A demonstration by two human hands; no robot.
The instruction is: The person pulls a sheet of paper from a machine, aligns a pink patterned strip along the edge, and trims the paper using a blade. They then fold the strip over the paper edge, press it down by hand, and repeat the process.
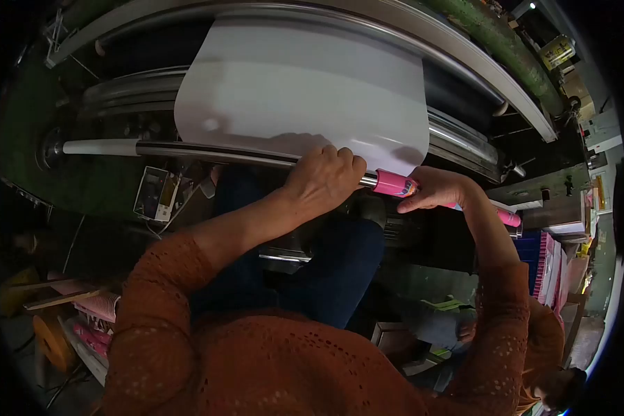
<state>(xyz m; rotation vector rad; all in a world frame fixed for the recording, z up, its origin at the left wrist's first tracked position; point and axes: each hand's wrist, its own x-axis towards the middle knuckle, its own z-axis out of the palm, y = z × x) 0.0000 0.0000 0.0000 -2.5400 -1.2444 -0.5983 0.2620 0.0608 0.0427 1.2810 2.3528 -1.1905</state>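
Head view: left hand (pixel 326 177) wraps the shiny metal rod (pixel 211 152) before the white sheet (pixel 305 83); right hand (pixel 438 188), thumb spread, covers its pink printed sleeve (pixel 391 183), finger closure hidden. Rod seems stiff, slippery; best held near both ends.

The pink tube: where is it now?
The pink tube is right of centre in the head view, on the metal rod, at the right hand.
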